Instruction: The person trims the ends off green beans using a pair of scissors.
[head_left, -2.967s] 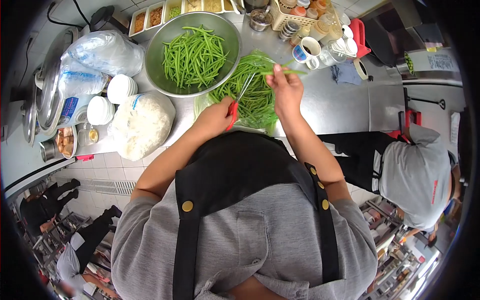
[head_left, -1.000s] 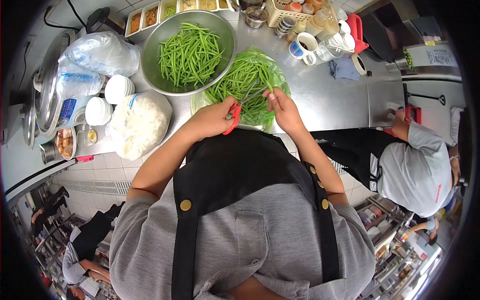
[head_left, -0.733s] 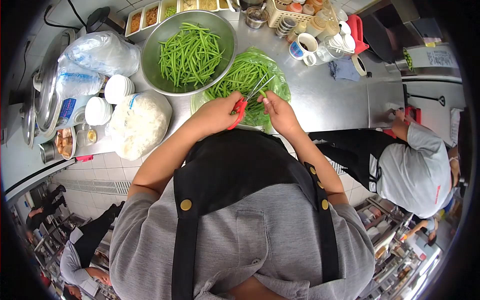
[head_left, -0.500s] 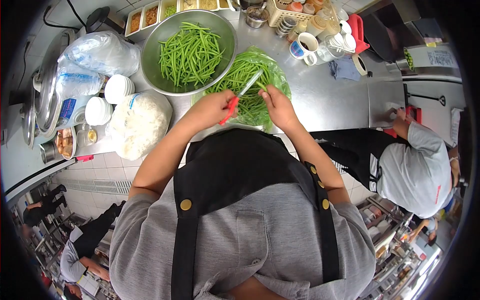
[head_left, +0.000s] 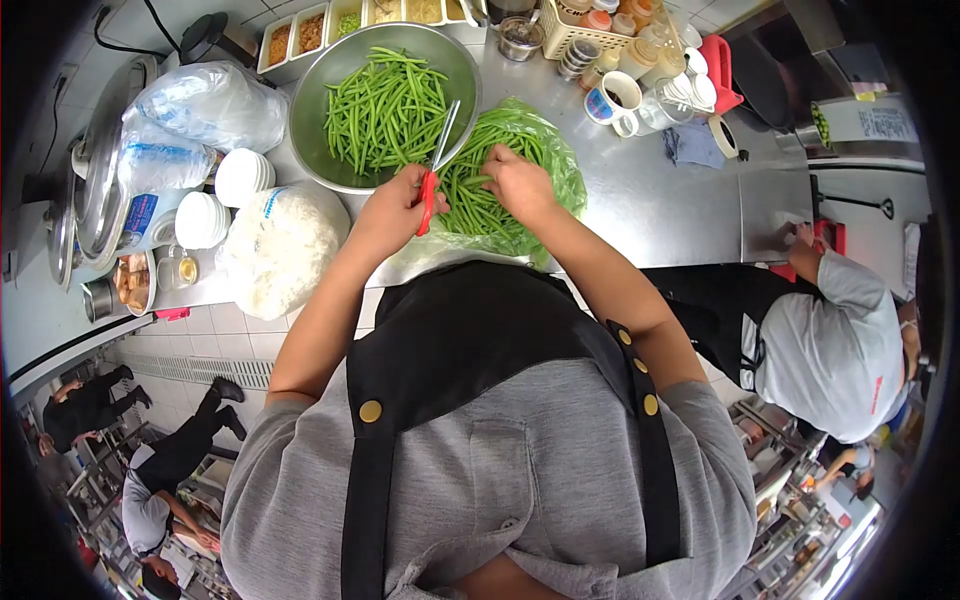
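Note:
My left hand (head_left: 395,212) is closed round the red handles of a pair of scissors (head_left: 427,203), their blades pointing up over the near right rim of a steel bowl (head_left: 305,120). Long green beans (head_left: 385,110) are heaped in the bowl. To its right lies an open green plastic bag (head_left: 568,185) with more green beans (head_left: 470,210) in it. My right hand (head_left: 520,187) is over the bag's beans, its curled fingertips closed on green beans and partly hidden among them.
Left of the bowl are a bag of white food (head_left: 283,250), stacked white lids (head_left: 202,220) and clear plastic bags (head_left: 212,105). A mug (head_left: 612,100), a basket of bottles (head_left: 590,40) and a blue cloth (head_left: 692,145) sit at the back right. A co-worker (head_left: 830,340) stands at right.
My right hand has moved left and further over the bagged beans. My left hand has shifted left with the scissors, whose blades now reach the bowl's rim. The view has shifted slightly.

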